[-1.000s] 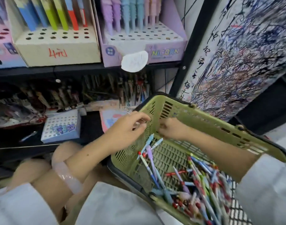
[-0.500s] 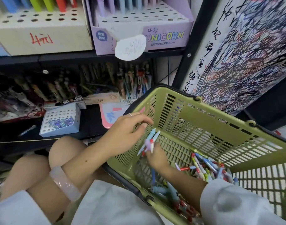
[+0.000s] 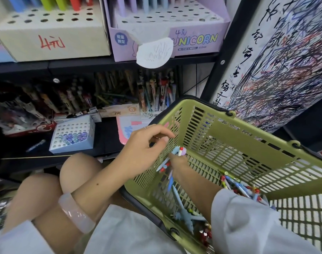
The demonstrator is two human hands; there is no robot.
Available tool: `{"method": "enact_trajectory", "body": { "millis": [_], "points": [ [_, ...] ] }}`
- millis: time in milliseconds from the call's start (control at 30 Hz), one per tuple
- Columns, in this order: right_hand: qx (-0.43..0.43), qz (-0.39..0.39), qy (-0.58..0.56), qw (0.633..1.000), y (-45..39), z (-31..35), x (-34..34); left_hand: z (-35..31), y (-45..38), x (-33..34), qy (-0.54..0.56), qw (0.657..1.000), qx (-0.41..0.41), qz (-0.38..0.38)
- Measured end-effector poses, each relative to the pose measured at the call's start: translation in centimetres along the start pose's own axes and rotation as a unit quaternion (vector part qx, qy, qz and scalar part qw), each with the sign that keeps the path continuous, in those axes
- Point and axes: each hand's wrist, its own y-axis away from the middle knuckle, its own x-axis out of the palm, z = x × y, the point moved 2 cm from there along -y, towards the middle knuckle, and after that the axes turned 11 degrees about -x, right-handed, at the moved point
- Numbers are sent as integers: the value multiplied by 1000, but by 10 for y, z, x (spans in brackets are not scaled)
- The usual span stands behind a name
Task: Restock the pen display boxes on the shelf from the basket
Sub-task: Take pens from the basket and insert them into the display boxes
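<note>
1. The green basket (image 3: 248,143) sits tilted against the person's lap, its open side facing the head camera and its slatted wall towards the shelf.
2. The right hand (image 3: 176,163) is down inside the basket, fingers curled round a small bunch of pens (image 3: 172,162). Their decorated tops poke up above the knuckles, one with a red cap, one lilac.
3. The left hand (image 3: 143,151) hovers at the basket's near rim, just beside that bunch. Its fingers are bent and drawn together near the pen tops, but I cannot tell whether they actually pinch anything.
4. A pale bangle (image 3: 76,213) sits on the left forearm.
5. More stock lies loose in the basket: a heap of pens (image 3: 240,187) past the right sleeve, and a few blue ones (image 3: 185,217) along the lower wall.
6. On the upper shelf, a cream box (image 3: 52,43) with red handwriting shows rows of holes, most of them bare, with bright pens standing at the back.
7. Next to it, the lilac box (image 3: 193,41) reads UNICORN, pastel pens in its rear holes. A white paper scrap (image 3: 154,52) hangs over its front.
8. On the lower shelf, a small white box (image 3: 72,132) holds a cluster of purple and blue tops in its front rows.
9. Behind it, dark rows of pens (image 3: 156,90) stand in shadow.
</note>
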Motion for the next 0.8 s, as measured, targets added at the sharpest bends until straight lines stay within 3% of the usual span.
{"method": "enact_trajectory", "body": {
  "millis": [200,333,500,600,700,800],
  "points": [
    [3,21,-11,1000,16,9,-13,-2,2,-2,18,1000,-10,6],
    [-126,93,-23,987,52,39,-32,-5,0,-3,29,999,-25,5],
    [-329,256,-37,908,119,100,-47,-11,-7,2,73,991,-109,2],
    [-383,288,-8,878,146,131,-45,-17,-7,0,202,961,-187,-11],
    [-420,302,20,855,166,145,-30,-27,-1,3,362,911,-195,39],
    [-386,329,10,862,176,147,-18,-31,5,1,398,894,-204,1]
  ]
}}
